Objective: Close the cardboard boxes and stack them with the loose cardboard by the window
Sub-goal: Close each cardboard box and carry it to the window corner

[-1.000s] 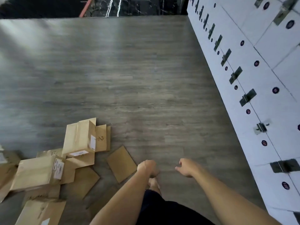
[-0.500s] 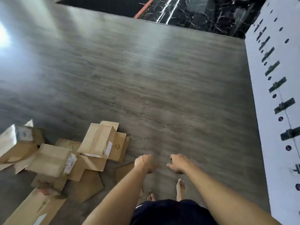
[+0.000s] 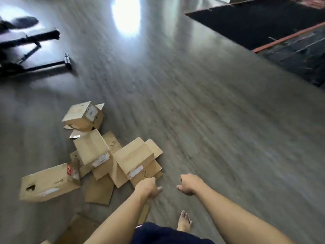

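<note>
Several brown cardboard boxes lie jumbled on the grey floor. A small box is farthest, a labelled box lies in the middle, and another box with spread flaps is nearest my hands. A long box lies on its side at the left. Loose flat cardboard lies under and beside them. My left hand hovers just past the nearest box's corner, fingers loosely curled, holding nothing. My right hand is over bare floor to its right, also loosely curled and holding nothing.
Black metal stand legs stretch over the floor at the upper left. A dark mat with an orange edge strip lies at the upper right. Bright glare falls on the floor at the top. My bare foot stands below my hands.
The view has swung left: the white locker wall has left the frame and the box pile has shifted toward the centre. Both hands stay held out, holding nothing.
</note>
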The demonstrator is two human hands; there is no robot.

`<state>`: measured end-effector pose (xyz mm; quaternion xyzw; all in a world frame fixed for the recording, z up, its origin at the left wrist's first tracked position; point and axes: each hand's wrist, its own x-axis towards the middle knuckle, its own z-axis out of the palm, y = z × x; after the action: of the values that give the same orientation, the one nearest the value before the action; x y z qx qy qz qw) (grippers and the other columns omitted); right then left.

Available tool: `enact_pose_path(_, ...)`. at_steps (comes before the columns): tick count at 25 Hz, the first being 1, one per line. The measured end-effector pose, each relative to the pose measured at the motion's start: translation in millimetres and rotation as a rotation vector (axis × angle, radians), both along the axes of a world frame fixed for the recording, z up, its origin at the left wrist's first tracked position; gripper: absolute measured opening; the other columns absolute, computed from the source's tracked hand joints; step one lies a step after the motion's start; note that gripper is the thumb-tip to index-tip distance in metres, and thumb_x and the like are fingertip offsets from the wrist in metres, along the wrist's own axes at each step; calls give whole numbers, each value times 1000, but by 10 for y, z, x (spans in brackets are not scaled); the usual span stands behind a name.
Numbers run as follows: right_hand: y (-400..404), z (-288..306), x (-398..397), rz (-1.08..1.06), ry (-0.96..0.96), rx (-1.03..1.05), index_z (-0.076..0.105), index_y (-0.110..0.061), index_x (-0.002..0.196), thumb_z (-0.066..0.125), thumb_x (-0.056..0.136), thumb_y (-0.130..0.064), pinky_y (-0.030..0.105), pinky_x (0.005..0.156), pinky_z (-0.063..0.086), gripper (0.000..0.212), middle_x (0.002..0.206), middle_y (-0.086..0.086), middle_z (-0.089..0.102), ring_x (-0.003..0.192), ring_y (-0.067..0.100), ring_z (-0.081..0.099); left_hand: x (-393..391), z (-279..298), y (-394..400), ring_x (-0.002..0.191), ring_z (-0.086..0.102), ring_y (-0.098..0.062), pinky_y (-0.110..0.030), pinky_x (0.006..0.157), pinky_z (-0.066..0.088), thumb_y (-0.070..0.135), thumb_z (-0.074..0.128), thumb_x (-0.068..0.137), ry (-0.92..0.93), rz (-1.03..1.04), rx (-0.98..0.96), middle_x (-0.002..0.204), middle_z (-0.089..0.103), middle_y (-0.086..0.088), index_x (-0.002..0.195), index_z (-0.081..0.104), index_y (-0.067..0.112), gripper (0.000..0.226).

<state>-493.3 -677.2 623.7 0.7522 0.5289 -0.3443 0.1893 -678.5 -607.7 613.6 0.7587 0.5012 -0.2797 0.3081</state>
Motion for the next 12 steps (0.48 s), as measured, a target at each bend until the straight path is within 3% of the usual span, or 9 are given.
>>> enact_pose_path(4, 664, 113, 288, 175, 10, 67, 53, -15, 128, 47, 96, -49, 39, 93, 48, 47, 129, 12, 60, 118, 34, 58, 176, 117, 190, 126, 56, -26, -38, 103, 47, 53, 48, 100, -18, 210, 11, 139, 58, -9, 142, 49, 13, 58)
enact_pose_path(12, 1356, 69, -67, 419, 68, 27, 54, -15, 131, 47, 96, -46, 38, 90, 48, 47, 131, 11, 62, 118, 32, 59, -178, -42, 772, 122, 58, -28, -36, 97, 47, 49, 51, 98, 51, 344, 9, 136, 60, -8, 135, 55, 15, 51)
